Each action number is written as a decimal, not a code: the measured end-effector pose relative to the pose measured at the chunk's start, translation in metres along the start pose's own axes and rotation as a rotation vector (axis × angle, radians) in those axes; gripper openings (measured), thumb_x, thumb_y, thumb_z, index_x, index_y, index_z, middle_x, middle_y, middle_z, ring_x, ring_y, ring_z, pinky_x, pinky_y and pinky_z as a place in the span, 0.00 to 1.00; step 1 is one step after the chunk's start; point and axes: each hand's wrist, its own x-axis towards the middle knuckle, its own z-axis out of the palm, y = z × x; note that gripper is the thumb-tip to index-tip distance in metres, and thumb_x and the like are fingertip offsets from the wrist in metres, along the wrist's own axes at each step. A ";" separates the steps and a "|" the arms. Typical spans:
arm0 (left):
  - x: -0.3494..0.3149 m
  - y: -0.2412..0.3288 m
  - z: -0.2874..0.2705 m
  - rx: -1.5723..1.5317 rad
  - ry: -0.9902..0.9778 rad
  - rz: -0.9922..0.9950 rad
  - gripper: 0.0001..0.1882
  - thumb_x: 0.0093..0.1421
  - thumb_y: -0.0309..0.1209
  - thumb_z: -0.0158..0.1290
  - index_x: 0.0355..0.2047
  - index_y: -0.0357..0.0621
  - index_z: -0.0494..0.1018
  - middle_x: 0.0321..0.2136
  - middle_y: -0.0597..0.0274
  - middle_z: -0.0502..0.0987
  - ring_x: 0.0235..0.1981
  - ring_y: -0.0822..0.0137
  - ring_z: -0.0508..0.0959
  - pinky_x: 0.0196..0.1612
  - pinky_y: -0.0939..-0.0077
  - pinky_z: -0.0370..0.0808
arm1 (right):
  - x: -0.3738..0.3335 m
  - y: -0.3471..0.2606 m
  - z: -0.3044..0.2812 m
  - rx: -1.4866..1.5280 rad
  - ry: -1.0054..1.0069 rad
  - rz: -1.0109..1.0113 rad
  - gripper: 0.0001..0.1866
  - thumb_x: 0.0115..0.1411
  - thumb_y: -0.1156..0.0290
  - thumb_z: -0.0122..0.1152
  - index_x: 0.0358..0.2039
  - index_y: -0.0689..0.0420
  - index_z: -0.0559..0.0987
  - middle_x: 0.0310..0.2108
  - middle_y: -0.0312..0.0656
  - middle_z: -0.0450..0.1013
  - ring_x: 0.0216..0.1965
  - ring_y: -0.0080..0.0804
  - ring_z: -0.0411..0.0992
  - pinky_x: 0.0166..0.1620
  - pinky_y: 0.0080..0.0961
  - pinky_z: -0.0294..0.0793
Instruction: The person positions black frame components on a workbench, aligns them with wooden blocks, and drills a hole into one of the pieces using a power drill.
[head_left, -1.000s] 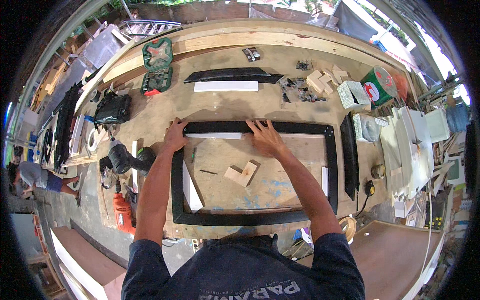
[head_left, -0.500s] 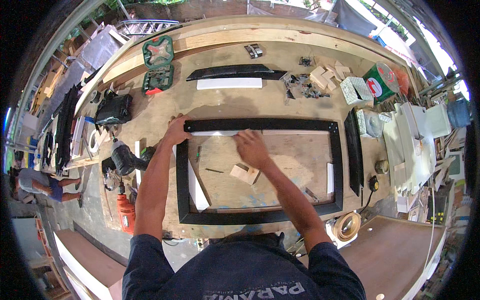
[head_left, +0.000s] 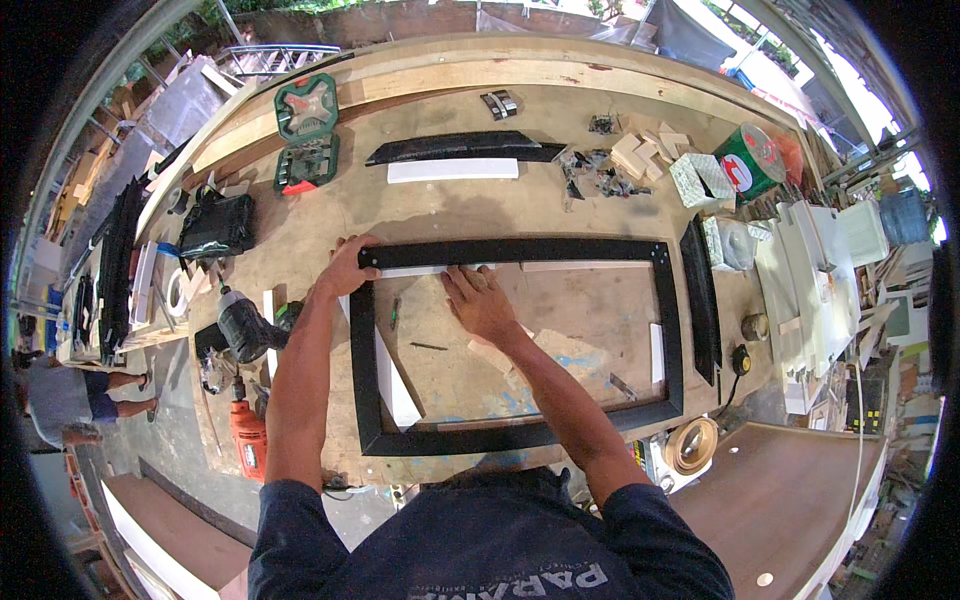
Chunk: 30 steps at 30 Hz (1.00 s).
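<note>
A black rectangular frame (head_left: 363, 360) lies flat on the wooden workbench in front of me. My left hand (head_left: 352, 265) is closed around its far left corner. Along the inside of the far rail runs a thin white strip (head_left: 415, 270). My right hand (head_left: 482, 302) rests against that inner edge, fingers spread, palm down, holding nothing. Inside the frame are pale wood pieces (head_left: 488, 352), partly hidden by my right forearm, and a thin dark stick (head_left: 428, 346). Another white strip (head_left: 392, 385) stands beside the left rail, and a short one (head_left: 656, 352) by the right rail.
Left of the frame sit a dark cordless drill (head_left: 243, 325) and a red drill (head_left: 248, 440). Farther back are a green tool case (head_left: 305, 165), black mouldings (head_left: 450, 147) and a green can (head_left: 755, 160). A tape measure (head_left: 740, 360) lies right. Another person (head_left: 60, 390) stands far left.
My right hand has slid left along the far rail, and its fingers have gone from curled to spread. My left hand keeps its hold on the corner. The view has shifted slightly.
</note>
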 end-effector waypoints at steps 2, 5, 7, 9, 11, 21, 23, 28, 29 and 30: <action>0.005 -0.003 -0.005 -0.042 -0.043 0.063 0.35 0.46 0.27 0.70 0.57 0.46 0.74 0.49 0.56 0.75 0.57 0.50 0.70 0.65 0.57 0.65 | 0.007 -0.008 0.002 0.087 -0.031 0.109 0.27 0.61 0.57 0.60 0.57 0.60 0.76 0.56 0.44 0.71 0.60 0.41 0.67 0.61 0.55 0.66; 0.005 -0.005 -0.008 0.025 -0.044 0.002 0.34 0.46 0.26 0.69 0.57 0.47 0.74 0.50 0.55 0.74 0.57 0.50 0.69 0.65 0.57 0.64 | 0.007 -0.008 -0.005 0.051 -0.080 0.213 0.26 0.63 0.57 0.59 0.58 0.57 0.76 0.56 0.42 0.69 0.59 0.39 0.67 0.59 0.54 0.62; 0.000 -0.005 -0.006 -0.001 -0.023 -0.016 0.33 0.46 0.26 0.69 0.56 0.46 0.75 0.51 0.52 0.74 0.58 0.48 0.69 0.66 0.57 0.64 | 0.002 -0.009 -0.011 0.071 -0.114 0.222 0.26 0.63 0.58 0.58 0.57 0.59 0.76 0.54 0.43 0.70 0.58 0.41 0.68 0.60 0.54 0.63; 0.004 -0.003 -0.007 -0.029 0.009 -0.016 0.32 0.47 0.27 0.69 0.55 0.45 0.76 0.51 0.49 0.73 0.59 0.47 0.68 0.66 0.57 0.64 | 0.002 -0.005 -0.010 0.073 -0.137 0.228 0.25 0.63 0.60 0.57 0.57 0.60 0.76 0.52 0.44 0.71 0.58 0.42 0.69 0.61 0.54 0.63; 0.007 -0.002 -0.007 -0.012 0.011 0.046 0.31 0.47 0.26 0.68 0.55 0.44 0.77 0.52 0.49 0.72 0.59 0.47 0.67 0.66 0.58 0.65 | 0.010 -0.009 -0.004 -0.057 0.020 0.183 0.20 0.63 0.63 0.55 0.51 0.60 0.78 0.48 0.43 0.72 0.56 0.41 0.69 0.61 0.52 0.63; 0.002 -0.005 -0.006 -0.047 0.097 0.043 0.30 0.47 0.27 0.69 0.53 0.42 0.77 0.50 0.50 0.73 0.59 0.47 0.68 0.65 0.58 0.67 | 0.024 -0.012 -0.004 0.007 -0.170 0.197 0.18 0.61 0.65 0.59 0.48 0.60 0.79 0.44 0.42 0.71 0.54 0.40 0.69 0.59 0.51 0.61; 0.001 -0.005 -0.004 -0.007 0.136 0.048 0.29 0.48 0.27 0.69 0.53 0.42 0.77 0.49 0.50 0.75 0.58 0.47 0.69 0.63 0.58 0.68 | 0.020 -0.011 -0.005 0.050 0.090 0.198 0.11 0.60 0.67 0.56 0.34 0.61 0.82 0.43 0.45 0.72 0.55 0.44 0.69 0.58 0.48 0.61; -0.002 -0.001 0.004 -0.057 0.208 0.013 0.30 0.48 0.28 0.69 0.53 0.42 0.76 0.48 0.49 0.76 0.55 0.47 0.73 0.62 0.58 0.69 | 0.007 -0.016 -0.015 0.072 -0.121 0.249 0.11 0.60 0.67 0.57 0.36 0.62 0.81 0.44 0.52 0.71 0.47 0.46 0.73 0.55 0.46 0.63; -0.003 0.000 0.006 -0.118 0.230 -0.008 0.30 0.48 0.29 0.70 0.53 0.42 0.76 0.48 0.49 0.76 0.55 0.47 0.74 0.62 0.58 0.70 | 0.005 -0.017 -0.021 0.063 -0.228 0.304 0.12 0.60 0.67 0.57 0.37 0.62 0.80 0.44 0.54 0.71 0.44 0.46 0.74 0.54 0.46 0.63; -0.004 -0.003 0.005 -0.116 0.236 -0.012 0.30 0.48 0.29 0.70 0.53 0.42 0.76 0.48 0.49 0.76 0.55 0.47 0.74 0.62 0.58 0.70 | 0.012 -0.018 -0.030 0.065 -0.226 0.298 0.12 0.60 0.67 0.57 0.37 0.62 0.80 0.44 0.54 0.71 0.44 0.46 0.74 0.54 0.46 0.63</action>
